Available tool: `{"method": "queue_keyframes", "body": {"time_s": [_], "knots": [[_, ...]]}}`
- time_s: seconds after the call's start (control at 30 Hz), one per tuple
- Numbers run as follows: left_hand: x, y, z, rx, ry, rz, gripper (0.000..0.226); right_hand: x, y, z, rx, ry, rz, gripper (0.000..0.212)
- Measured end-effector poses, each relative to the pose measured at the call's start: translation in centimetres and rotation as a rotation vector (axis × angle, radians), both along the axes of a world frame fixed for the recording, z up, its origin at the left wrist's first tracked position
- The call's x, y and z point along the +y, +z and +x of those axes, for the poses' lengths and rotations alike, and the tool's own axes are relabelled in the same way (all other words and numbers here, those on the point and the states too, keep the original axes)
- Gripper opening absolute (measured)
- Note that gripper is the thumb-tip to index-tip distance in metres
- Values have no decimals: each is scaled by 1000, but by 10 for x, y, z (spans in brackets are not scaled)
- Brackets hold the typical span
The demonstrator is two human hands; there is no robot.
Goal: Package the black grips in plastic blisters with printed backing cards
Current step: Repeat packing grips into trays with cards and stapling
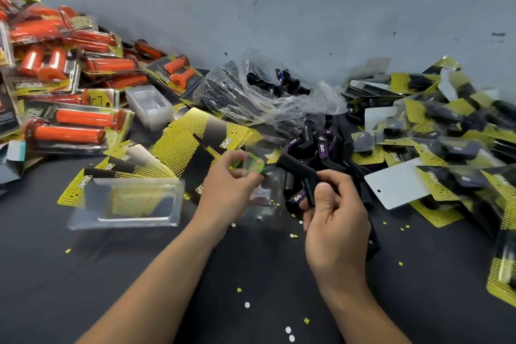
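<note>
R hand (332,220) grips black grip (298,169) at its lower end, fingers and thumb curled round it. Grip's upper end points at clear blister (259,176), pinched in L hand (226,184); just beside it, contact unclear (blur). Blister contents: cannot tell. Empty blister (125,204) lies left on table (83,274). Plastic bag (251,92) at rear holds more black grips. Loose backing cards (195,142) lie between.

Small packing workshop, hand-assembly station. Dark counter (83,274) against a scuffed grey wall (307,8), with heaps of sealed orange-grip packs (69,120) on the left and sealed black packs (446,126) on the right. In between lie loose printed backing cards (195,145), empty clear blisters (149,106) and a plastic bag (321,98) of bulk black grips (290,84). Punched paper bits (289,334) litter the counter.
</note>
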State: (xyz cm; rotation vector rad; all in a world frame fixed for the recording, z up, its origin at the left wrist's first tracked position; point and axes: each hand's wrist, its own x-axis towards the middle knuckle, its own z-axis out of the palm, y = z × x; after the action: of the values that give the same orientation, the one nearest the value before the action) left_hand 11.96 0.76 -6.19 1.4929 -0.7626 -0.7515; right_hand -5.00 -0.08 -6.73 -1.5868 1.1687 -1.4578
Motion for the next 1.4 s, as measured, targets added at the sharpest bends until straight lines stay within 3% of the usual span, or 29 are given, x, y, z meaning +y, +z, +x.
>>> {"method": "queue_keyframes", "body": {"time_s": [0.1,0.3,0.47,0.67,0.87,1.0,1.1,1.2,1.4], "knots": [[0,-3,-5,84,-144,16,37,-2,-3,0,87,10,6,19],[7,3,0,195,-225,1,27,-9,-1,-7,140,-15,-18,21],[11,0,-3,192,-308,-23,25,-6,3,-4,204,1,-133,11],[17,-4,-1,351,-435,-11,28,-7,-2,-1,268,24,-207,3],[15,-1,0,409,-356,-37,28,-10,-1,-2,401,127,-170,27],[19,3,-1,302,-454,15,30,-7,2,-7,365,66,-228,29],[24,5,0,269,-652,45,53,-3,4,-5,358,68,-218,35],[27,4,2,106,-791,77,66,-2,3,-3,426,9,-190,34],[24,-8,-2,57,-586,24,70,-6,-5,0,540,-20,-161,37]]}}
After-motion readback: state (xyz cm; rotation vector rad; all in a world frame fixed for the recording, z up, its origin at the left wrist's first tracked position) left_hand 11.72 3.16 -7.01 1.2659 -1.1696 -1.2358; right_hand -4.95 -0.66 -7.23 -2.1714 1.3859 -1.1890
